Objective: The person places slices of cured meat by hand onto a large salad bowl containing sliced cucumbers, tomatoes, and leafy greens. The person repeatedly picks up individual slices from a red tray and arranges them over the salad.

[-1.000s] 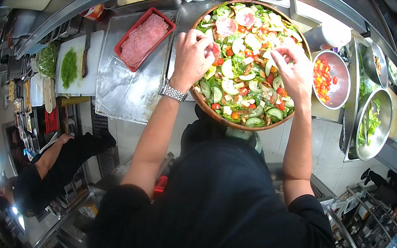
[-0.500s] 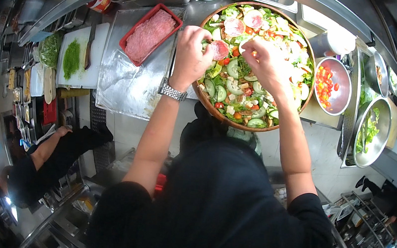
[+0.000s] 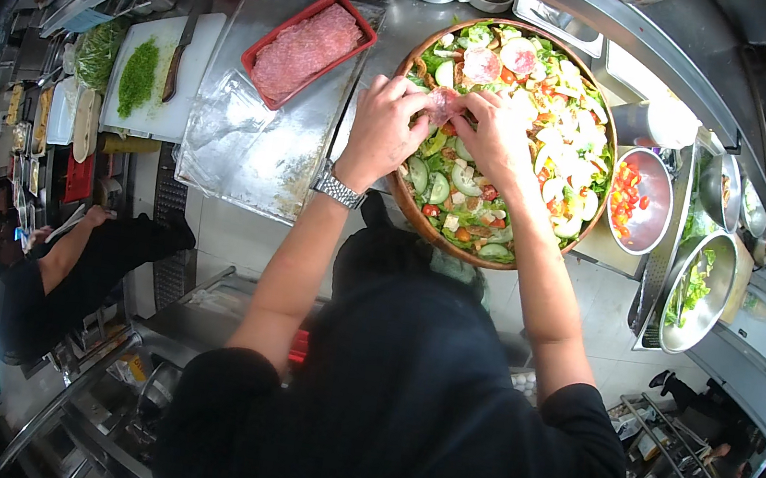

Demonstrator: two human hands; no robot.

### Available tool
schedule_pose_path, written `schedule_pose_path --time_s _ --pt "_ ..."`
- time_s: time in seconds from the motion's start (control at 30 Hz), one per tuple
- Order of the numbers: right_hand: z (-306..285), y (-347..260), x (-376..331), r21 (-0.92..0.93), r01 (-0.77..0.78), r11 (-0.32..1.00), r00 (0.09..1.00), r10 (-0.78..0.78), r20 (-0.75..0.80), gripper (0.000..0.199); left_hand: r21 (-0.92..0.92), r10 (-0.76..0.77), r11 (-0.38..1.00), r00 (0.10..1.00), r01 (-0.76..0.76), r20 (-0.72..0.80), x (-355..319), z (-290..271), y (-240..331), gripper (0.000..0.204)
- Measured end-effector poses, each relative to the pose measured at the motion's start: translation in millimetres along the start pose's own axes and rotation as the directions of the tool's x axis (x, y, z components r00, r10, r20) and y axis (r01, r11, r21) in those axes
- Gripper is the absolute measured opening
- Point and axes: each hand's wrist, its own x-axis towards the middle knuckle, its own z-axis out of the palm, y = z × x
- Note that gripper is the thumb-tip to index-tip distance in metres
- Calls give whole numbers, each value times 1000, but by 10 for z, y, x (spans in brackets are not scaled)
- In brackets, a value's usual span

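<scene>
Over the left part of a large wooden bowl [image 3: 440,245], both my hands pinch one thin pink slice of cured meat [image 3: 441,106]. My left hand [image 3: 383,133] holds its left side with the fingertips; a metal-banded watch [image 3: 340,185] is on that wrist. From the other side, my right hand [image 3: 491,137] grips the slice by its right edge. Salad [image 3: 462,187] with lettuce, cucumber slices, cherry tomatoes and pale cubes fills the bowl. Two flat meat slices [image 3: 481,64] lie on top at the far side. Left of my hands, a red tray [image 3: 264,91] holds layered meat slices [image 3: 306,53].
A metal sheet [image 3: 248,158] lies under the red tray. Further left are a white cutting board [image 3: 194,69], chopped greens [image 3: 139,76] and a knife [image 3: 176,67]. At right stand metal bowls of cut tomatoes [image 3: 628,202] and lettuce [image 3: 694,288]. A person [image 3: 60,264] is at far left.
My right hand has come left to meet my left hand and now grips the meat slice too. The slice, flat and round before, looks folded. The whole view has shifted slightly.
</scene>
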Motion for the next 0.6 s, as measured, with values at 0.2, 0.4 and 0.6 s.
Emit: schedule_pose_path --time_s 0.2,0.4,0.6 --pt "-56 -5 -48 -24 -25 999 1000 25 18 18 -32 42 999 999 -42 -25 44 -30 -45 11" --pt "-181 -75 -54 -117 25 993 999 -22 27 22 -37 14 999 1000 -15 -17 52 -42 -70 15" --pt "-437 -274 156 132 40 990 998 -46 40 22 -173 -67 985 973 28 -220 -191 -290 -56 23"
